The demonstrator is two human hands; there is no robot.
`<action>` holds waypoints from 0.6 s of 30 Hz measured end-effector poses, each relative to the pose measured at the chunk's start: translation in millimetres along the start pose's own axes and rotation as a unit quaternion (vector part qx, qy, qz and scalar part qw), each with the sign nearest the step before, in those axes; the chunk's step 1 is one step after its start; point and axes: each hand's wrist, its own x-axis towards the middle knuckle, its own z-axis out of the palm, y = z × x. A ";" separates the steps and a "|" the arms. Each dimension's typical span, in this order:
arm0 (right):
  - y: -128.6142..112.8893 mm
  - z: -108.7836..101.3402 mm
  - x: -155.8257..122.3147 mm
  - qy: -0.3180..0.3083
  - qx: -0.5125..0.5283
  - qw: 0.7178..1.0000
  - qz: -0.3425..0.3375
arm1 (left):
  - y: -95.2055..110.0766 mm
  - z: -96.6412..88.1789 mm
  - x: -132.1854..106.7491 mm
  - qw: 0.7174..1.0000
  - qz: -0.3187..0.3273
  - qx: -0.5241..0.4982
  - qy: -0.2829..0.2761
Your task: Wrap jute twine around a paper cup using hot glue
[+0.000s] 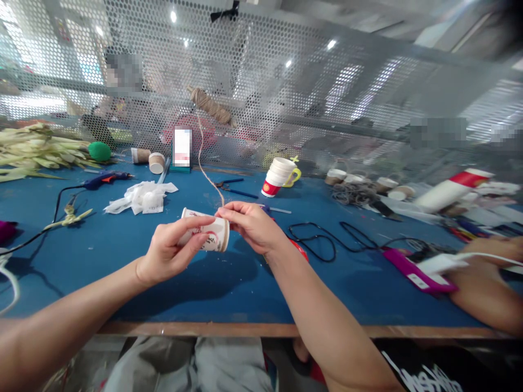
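My left hand [169, 247] is closed round a white printed paper cup [218, 231], held on its side above the blue table. Twine is wrapped along the cup's edge at its right end. My right hand [255, 226] pinches the twine [207, 173] right at that edge, fingers closed. From there the strand climbs to a spool of twine [212, 106] fixed on the perforated metal panel. My right fingertips partly hide where the strand meets the cup.
Behind my hands stand stacked paper cups [275, 177] and dark-handled scissors [237, 190]. Leftward lie crumpled white plastic [143, 197], a blue glue gun [107, 178] and pale husks [36, 147]. A purple power strip [417, 272] with black cable lies right, beside another person's arm [486, 288].
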 end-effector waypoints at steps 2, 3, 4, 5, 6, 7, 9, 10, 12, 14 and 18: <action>-1.0 0.4 -0.2 -0.006 0.022 1.000 0.017 | 0.6 0.0 0.1 1.000 0.004 -0.001 0.002; -1.1 0.6 -0.2 -0.010 0.034 0.999 0.027 | 0.8 0.1 -0.1 1.000 0.007 -0.002 0.004; -0.9 0.6 0.1 -0.013 0.045 0.998 0.038 | 0.8 0.1 -0.4 1.000 0.009 -0.004 0.004; -0.1 0.4 0.7 -0.017 0.055 0.997 0.049 | 0.7 0.0 -0.7 1.000 0.009 -0.005 0.003; 1.2 0.0 1.7 -0.022 0.064 0.996 0.061 | 0.5 0.0 -1.1 1.000 0.004 -0.006 0.004; 3.1 -0.8 3.2 -0.027 0.068 0.995 0.071 | 0.1 0.0 -1.5 1.000 -0.006 -0.007 0.005; 7.4 -3.3 6.9 -0.037 0.053 0.995 0.079 | -1.3 0.2 -1.6 0.999 -0.049 -0.012 0.014; 9.2 -4.9 8.6 -0.036 0.026 0.997 0.071 | -2.2 0.5 -1.1 0.997 -0.078 -0.020 0.022; 10.7 -7.7 10.3 -0.002 -0.064 0.998 0.023 | -4.2 1.4 0.8 0.988 -0.140 -0.051 0.041; 8.1 -8.8 8.1 0.056 -0.156 0.985 -0.045 | -6.4 2.8 3.7 0.976 -0.191 -0.085 0.055; -3.1 -4.7 -4.7 0.044 -0.199 0.974 -0.101 | -10.0 5.3 7.6 0.964 -0.237 -0.100 0.066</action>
